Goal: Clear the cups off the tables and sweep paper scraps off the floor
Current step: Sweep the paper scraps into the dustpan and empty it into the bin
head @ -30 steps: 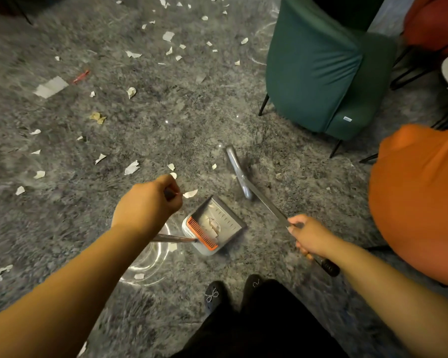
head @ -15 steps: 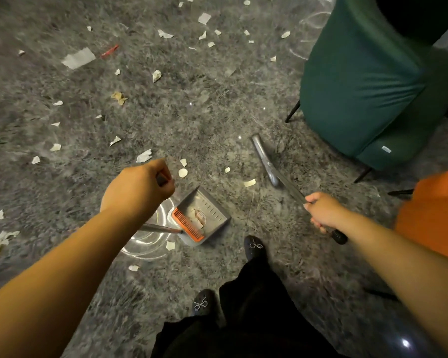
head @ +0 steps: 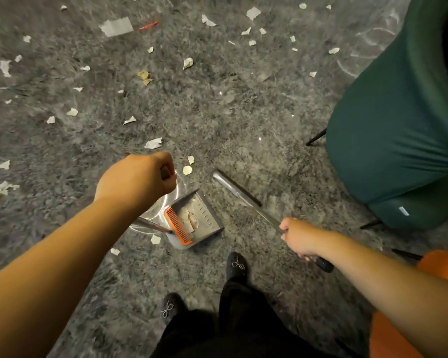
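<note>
Head view looked down on a grey mottled floor [head: 243,120] strewn with torn white paper scraps [head: 153,142]. At centre the left hand [head: 137,180] was curled round the dark handle of a grey long-handled dustpan [head: 195,219] with an orange comb edge, its tray resting on the floor and holding a scrap. To its right the right hand [head: 299,237] gripped the metal pole of a grey broom [head: 237,191], whose head met the floor just beside the dustpan. A dark green upholstered chair [head: 398,130] stood at the right edge.
</note>
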`<action>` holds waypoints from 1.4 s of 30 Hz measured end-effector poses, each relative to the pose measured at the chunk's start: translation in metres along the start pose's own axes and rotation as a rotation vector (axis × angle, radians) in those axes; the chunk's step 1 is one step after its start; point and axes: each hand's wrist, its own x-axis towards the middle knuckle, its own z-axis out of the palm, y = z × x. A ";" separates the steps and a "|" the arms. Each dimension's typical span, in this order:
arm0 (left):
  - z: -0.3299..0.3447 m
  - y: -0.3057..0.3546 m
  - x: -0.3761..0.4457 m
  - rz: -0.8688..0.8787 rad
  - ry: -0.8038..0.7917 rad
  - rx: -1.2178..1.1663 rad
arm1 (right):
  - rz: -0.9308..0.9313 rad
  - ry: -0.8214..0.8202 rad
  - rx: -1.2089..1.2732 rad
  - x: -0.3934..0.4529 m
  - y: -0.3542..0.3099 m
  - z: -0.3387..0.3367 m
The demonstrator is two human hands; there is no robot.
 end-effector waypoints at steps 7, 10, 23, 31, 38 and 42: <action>0.000 0.007 0.008 -0.008 0.020 0.003 | -0.107 -0.087 0.116 -0.017 0.000 0.010; 0.000 0.002 0.003 0.004 0.028 0.003 | -0.126 -0.107 0.208 -0.019 -0.001 0.012; -0.012 -0.077 -0.088 -0.180 0.112 -0.144 | -0.143 -0.002 0.305 -0.031 -0.048 0.006; -0.040 -0.138 -0.164 -0.277 0.133 -0.154 | -0.162 0.061 0.256 -0.020 -0.105 0.015; -0.038 -0.204 -0.231 -0.387 0.099 -0.089 | -0.139 0.068 0.142 -0.008 -0.144 0.035; -0.025 -0.227 -0.249 -0.415 0.046 -0.090 | -0.134 0.040 -0.003 -0.008 -0.163 0.050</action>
